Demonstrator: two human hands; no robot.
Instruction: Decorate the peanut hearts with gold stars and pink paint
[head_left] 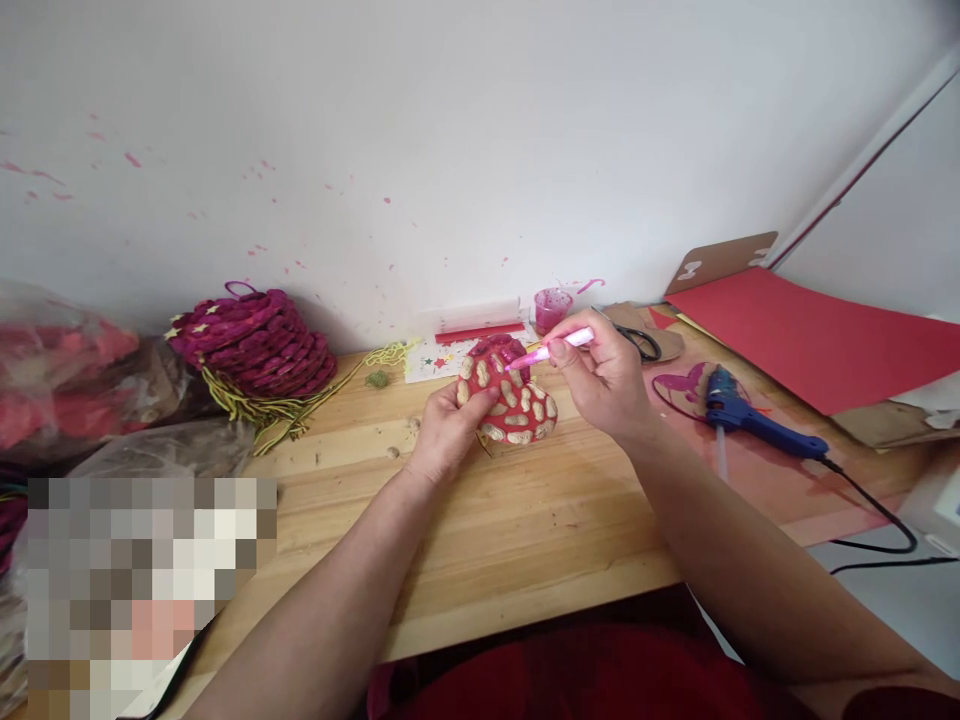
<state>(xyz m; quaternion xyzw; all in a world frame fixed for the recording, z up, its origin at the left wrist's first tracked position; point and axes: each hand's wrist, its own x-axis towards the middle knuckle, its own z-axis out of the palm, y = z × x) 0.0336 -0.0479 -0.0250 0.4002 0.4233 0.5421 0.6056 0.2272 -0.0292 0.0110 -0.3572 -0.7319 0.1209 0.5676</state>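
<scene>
My left hand grips the left edge of a red peanut-covered craft piece, its thumb on the front. Whole peanuts in their shells stand out on the red backing, and those at the top are painted magenta. Between the thumb and fingers of my right hand is a white-handled paintbrush stained pink. Its pink tip touches or hovers just over the peanuts near the painted part; I cannot tell which. Behind the piece stands a clear plastic cup with magenta paint in it.
On the right, a blue glue gun with a black cord lies by a magenta heart shape. Scissors and red card sheets are behind. A bundle of magenta braided cord and plastic bags sit left.
</scene>
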